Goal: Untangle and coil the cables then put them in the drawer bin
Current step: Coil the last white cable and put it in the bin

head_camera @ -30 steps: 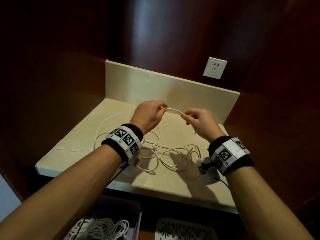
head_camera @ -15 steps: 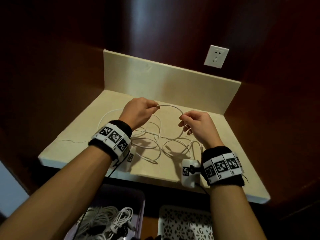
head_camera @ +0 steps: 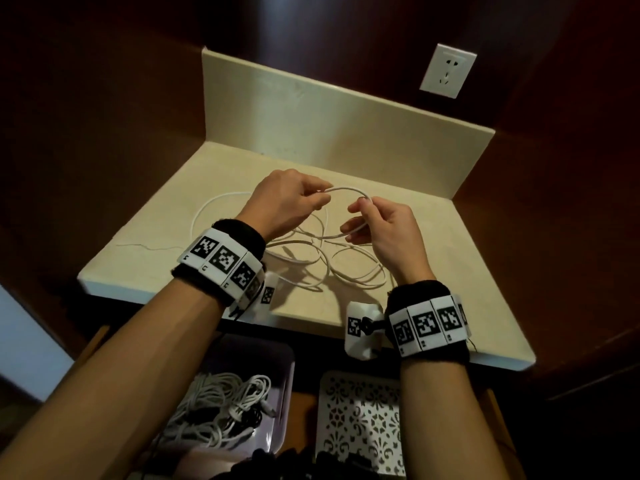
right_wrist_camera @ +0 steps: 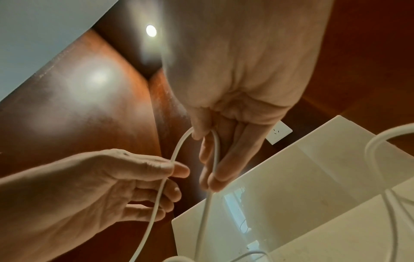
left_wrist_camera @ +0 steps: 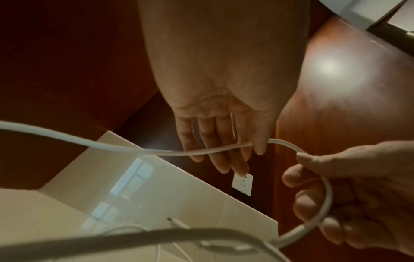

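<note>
A white cable (head_camera: 346, 189) arcs in the air between my two hands above the beige counter (head_camera: 221, 188). My left hand (head_camera: 320, 199) pinches one end of the arc between thumb and fingers (left_wrist_camera: 215, 141). My right hand (head_camera: 360, 216) pinches the other end, and the cable (right_wrist_camera: 211, 159) bends into a loop through its fingers (right_wrist_camera: 224, 170). The rest of the cable (head_camera: 329, 268) lies in loose tangled loops on the counter under the hands. Below the counter edge, the grey drawer bin (head_camera: 282, 372) holds several coiled white cables (head_camera: 221, 410).
A raised beige backsplash (head_camera: 329, 116) closes the counter at the back, with dark wood walls on both sides. A white wall socket (head_camera: 447, 70) sits up right. A white patterned tray (head_camera: 360, 420) lies beside the bin in the drawer.
The short, nearly straight stretch of cable between the hands has become a rounded loop. The right hand has turned and now has a second strand running through its fingers.
</note>
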Motion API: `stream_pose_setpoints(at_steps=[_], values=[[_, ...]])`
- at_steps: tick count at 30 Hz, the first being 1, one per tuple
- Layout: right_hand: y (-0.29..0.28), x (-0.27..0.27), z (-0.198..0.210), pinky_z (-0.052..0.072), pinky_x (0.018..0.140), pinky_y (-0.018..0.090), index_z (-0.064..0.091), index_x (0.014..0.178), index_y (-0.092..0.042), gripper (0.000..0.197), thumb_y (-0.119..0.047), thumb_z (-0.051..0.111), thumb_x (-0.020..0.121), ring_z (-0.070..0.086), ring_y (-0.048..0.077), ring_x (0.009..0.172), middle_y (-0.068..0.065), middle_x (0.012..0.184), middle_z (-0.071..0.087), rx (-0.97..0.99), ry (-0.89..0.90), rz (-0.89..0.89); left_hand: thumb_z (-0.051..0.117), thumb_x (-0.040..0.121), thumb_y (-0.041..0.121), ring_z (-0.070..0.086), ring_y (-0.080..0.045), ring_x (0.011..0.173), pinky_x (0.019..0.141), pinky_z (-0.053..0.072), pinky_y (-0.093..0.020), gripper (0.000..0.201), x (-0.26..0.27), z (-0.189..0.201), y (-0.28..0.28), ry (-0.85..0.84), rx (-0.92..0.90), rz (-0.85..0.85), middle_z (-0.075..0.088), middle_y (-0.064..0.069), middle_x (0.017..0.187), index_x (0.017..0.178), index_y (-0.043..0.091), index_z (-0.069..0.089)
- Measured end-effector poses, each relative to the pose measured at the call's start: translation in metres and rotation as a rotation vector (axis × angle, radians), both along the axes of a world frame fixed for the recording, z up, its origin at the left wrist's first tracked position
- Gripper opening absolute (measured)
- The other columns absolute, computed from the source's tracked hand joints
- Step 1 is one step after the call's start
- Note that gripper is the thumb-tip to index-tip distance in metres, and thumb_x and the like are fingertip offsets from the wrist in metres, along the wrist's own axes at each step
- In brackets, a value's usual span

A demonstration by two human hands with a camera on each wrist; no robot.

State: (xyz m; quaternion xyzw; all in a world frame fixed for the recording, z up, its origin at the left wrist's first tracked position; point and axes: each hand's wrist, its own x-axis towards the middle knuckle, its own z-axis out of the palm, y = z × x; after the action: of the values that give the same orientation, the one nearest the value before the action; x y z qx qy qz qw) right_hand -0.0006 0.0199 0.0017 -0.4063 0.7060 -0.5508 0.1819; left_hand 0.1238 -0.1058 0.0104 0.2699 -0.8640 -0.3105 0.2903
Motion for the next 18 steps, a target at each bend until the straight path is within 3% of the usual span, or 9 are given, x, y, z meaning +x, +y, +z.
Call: stream_pose_setpoints(at_steps=[4, 8, 12, 18], values=[[0.003, 0.003, -0.005, 0.056, 0.066, 0.036, 0.066, 0.090, -0.008, 0.025, -0.019, 0.046, 0.102, 0.064, 0.027, 0.062, 0.018, 0.075, 0.071, -0.052, -0.088, -0.015, 0.059, 0.093, 0.024, 0.063, -0.019, 0.107, 0.095, 0.047, -0.034, 0.026, 0.008, -0.010, -0.007, -0.082, -0.019, 0.071, 0.072, -0.002, 0.112, 0.115, 0.019, 0.071], [0.006, 0.004, 0.000, 0.057, 0.069, 0.035, 0.067, 0.094, -0.014, 0.022, -0.025, 0.049, 0.101, 0.069, 0.027, 0.069, 0.016, 0.081, 0.073, -0.039, -0.080, 0.007, 0.055, 0.096, 0.030, 0.063, -0.020, 0.105, 0.093, 0.048, -0.038, 0.025, 0.008, -0.009, -0.002, -0.120, -0.027, 0.042, 0.071, 0.000, 0.114, 0.114, 0.023, 0.072], [0.009, 0.008, 0.010, 0.056, 0.067, 0.033, 0.063, 0.100, -0.014, 0.036, -0.037, 0.036, 0.104, 0.068, 0.028, 0.071, 0.019, 0.087, 0.072, -0.062, -0.088, 0.044, 0.052, 0.097, 0.038, 0.060, -0.021, 0.108, 0.091, 0.048, -0.039, 0.027, 0.006, -0.005, 0.004, -0.172, -0.120, 0.026, 0.068, 0.003, 0.120, 0.118, 0.034, 0.069], [0.013, 0.004, 0.005, 0.053, 0.058, 0.032, 0.056, 0.086, -0.008, 0.037, -0.028, 0.033, 0.106, 0.064, 0.030, 0.064, 0.022, 0.082, 0.068, -0.142, -0.089, 0.013, 0.052, 0.095, 0.035, 0.048, -0.017, 0.115, 0.089, 0.043, -0.035, 0.032, -0.003, -0.012, 0.006, -0.285, -0.229, -0.052, 0.062, 0.004, 0.125, 0.125, 0.038, 0.061]])
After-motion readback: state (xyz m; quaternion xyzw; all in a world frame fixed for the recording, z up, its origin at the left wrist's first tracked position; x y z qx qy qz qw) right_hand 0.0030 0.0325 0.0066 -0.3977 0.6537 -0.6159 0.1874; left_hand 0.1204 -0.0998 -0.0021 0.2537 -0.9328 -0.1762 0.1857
